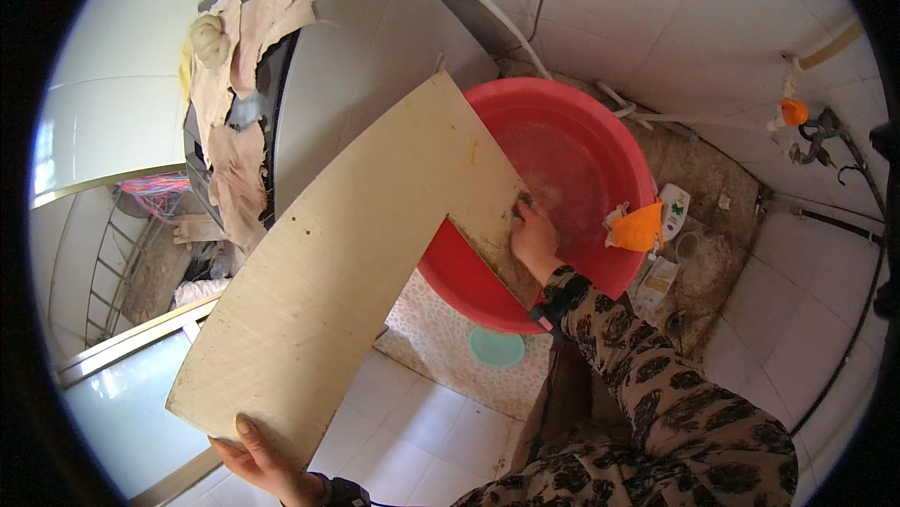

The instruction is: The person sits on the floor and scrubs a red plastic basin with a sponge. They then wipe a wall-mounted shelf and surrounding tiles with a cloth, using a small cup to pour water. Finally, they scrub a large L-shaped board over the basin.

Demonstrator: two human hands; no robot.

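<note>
A large L-shaped cream board (351, 240) slants across the view, with its shorter arm over a red plastic basin (576, 127). Dark grime marks that arm, and two small holes show near the board's left edge. My left hand (264, 461) grips the board's lower end, thumb on top. On the shorter arm, close to its right edge, my right hand (536, 236) presses with curled fingers. A small dark thing (522, 203) shows at its fingertips; the hand hides most of it. Inside the basin there seems to be shallow, cloudy water.
An orange cloth (636, 227) hangs over the basin's right rim beside a white bottle (673, 212). A white appliance (351, 64) with ragged cloth pieces (239, 162) stands left. Below the basin are a teal dish (496, 347) and a patterned mat (429, 314). A wall tap (793, 113) is right.
</note>
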